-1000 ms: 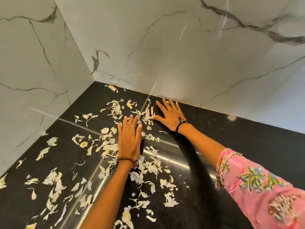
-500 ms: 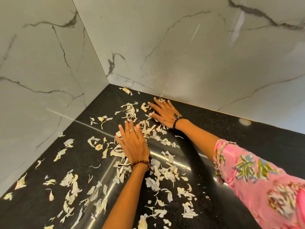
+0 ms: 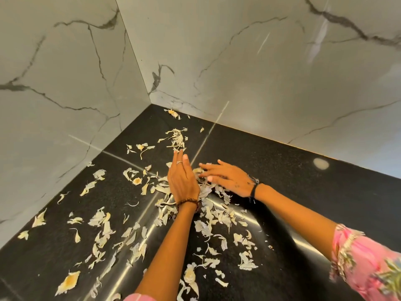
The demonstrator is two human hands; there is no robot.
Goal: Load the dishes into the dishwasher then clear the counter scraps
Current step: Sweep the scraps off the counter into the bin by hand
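Observation:
Pale, papery peel scraps (image 3: 219, 222) lie scattered over the glossy black counter (image 3: 303, 192), thickest in the middle and toward the left front. My left hand (image 3: 182, 181) stands on its edge among them with fingers straight, pointing toward the corner. My right hand (image 3: 227, 177) lies flat, fingers spread and blurred, just right of it, with a small heap of scraps (image 3: 205, 187) between the two hands. Neither hand grips anything.
White marble walls (image 3: 260, 72) close the counter at the back and left, meeting in a corner (image 3: 149, 101). A few scraps lie right in that corner (image 3: 173, 114). The counter to the right of my right hand bears no scraps.
My right hand has swept from the back wall toward me and left, pushing scraps against my left hand. My left hand turned from flat onto its edge. The view shifted left.

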